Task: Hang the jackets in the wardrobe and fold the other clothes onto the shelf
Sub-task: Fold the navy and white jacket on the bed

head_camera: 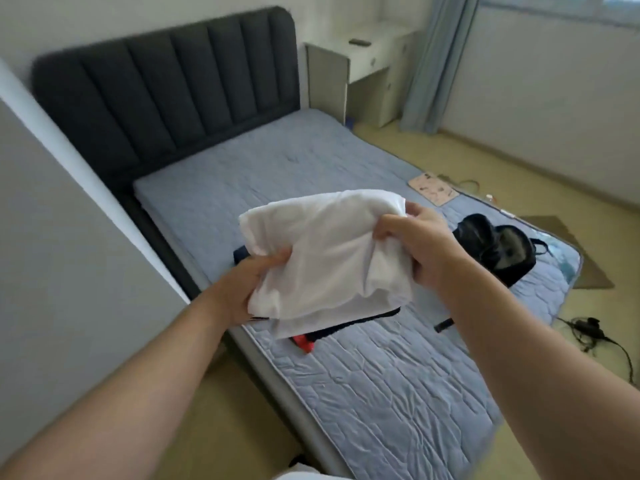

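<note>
Both hands (346,268) around white garment (325,258), folded thick, creased.

One white garment (325,258), perhaps two.

Both arms reach forward, left hand (242,289) and right hand (420,244) clenched in grip

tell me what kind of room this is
Most likely a bedroom. A bed with a dark padded headboard and a blue quilted mattress fills the view, a white bedside desk stands in the corner, and both hands hold a folded white garment.
</note>
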Available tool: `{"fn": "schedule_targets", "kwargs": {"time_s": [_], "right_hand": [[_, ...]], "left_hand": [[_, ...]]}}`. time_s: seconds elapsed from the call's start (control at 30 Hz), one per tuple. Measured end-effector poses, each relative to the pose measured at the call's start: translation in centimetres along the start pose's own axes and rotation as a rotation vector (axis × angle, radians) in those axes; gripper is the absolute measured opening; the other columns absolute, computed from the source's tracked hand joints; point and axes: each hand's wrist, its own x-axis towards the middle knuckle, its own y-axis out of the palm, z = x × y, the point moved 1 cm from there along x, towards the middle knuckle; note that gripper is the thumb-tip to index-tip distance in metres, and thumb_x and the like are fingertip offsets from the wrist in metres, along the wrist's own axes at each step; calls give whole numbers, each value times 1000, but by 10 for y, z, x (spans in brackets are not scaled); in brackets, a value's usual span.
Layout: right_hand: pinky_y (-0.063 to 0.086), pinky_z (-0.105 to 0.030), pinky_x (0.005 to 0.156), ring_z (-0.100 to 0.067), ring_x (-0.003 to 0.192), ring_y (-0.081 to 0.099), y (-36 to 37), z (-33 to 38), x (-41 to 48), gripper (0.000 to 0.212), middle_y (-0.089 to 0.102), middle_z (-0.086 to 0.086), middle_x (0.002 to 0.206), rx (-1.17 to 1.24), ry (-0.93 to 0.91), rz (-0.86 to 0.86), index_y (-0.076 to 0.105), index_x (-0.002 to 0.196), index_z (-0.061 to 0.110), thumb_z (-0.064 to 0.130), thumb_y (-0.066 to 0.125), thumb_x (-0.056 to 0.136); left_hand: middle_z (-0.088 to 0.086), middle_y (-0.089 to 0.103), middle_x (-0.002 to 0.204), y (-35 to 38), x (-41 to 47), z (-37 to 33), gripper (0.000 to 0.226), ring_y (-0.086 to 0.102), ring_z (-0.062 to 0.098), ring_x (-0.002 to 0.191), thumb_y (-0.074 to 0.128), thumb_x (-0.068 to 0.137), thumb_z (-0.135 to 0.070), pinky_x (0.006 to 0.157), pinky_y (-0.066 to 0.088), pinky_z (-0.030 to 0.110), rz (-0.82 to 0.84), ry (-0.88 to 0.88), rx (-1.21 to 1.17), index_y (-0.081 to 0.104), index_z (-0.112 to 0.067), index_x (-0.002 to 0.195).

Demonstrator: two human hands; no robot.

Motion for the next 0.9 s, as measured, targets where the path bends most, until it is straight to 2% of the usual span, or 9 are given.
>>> {"fn": "schedule_targets", "kwargs": {"time_s": [0.07,0.13,0.23,0.37,0.5,0.6,0.67,0.77,0.9], "right_hand": [[63,-50,70,-26,73,76,10,16,-5,24,78,-12,88,-5,19,25,75,92,13,5,73,69],[63,-46,64,-23,65,75,17,27,-10,17,77,-13,83,-11,52,47,75,85,7,8,78,69],[63,-50,72,-28,72,76,28,35,-20,34,78,-11,83,-75,100,169,74,94,5,18,85,64],[62,-50,78,-27,75,77,49,41,-39,45,78,-9,85,-163,106,375,72,102,8,27,87,64],[63,-42,74,-23,75,77,85,49,-68,44,78,-4,84,-213,50,589,70,107,13,36,84,72],[62,-43,81,-23,84,77,118,52,-102,45,79,-1,91,-217,36,777,68,113,21,45,82,78],[62,-41,80,-23,90,76,137,55,-127,48,78,-1,100,-214,28,944,66,120,23,48,80,81],[61,-35,76,-26,105,73,160,59,-163,56,75,-8,116,-249,4,1256,61,129,20,43,82,82],[59,-39,88,-31,115,68,206,54,-205,67,71,-12,125,-257,18,1490,59,132,16,27,92,74]], "left_hand": [[14,69,125,5,-27,-11,46,69,31,110,91,71,-31,80,59,41,28,21,19,77,-19,113],[16,69,125,13,-54,-14,33,69,32,111,83,80,-19,81,60,40,48,49,41,77,-17,113],[18,67,128,27,-88,-10,28,66,33,116,74,87,-6,91,58,43,-43,55,79,75,-11,115],[19,66,130,33,-144,-7,34,64,35,120,74,86,-11,104,51,44,-232,58,57,72,-3,120],[17,67,128,37,-216,-9,33,65,33,119,69,90,-18,95,56,38,-340,110,-14,73,-3,119],[17,66,130,37,-271,-9,36,63,32,121,68,90,-20,95,54,37,-390,195,-102,71,-2,121],[18,66,130,33,-308,-7,35,64,32,120,67,91,-19,91,56,36,-441,258,-143,71,0,121],[17,69,123,22,-364,0,34,69,31,113,71,89,-20,83,58,34,-528,310,-170,73,1,115],[17,72,117,-1,-436,15,50,71,30,106,90,69,-24,78,59,34,-642,339,-188,75,1,110]]}}
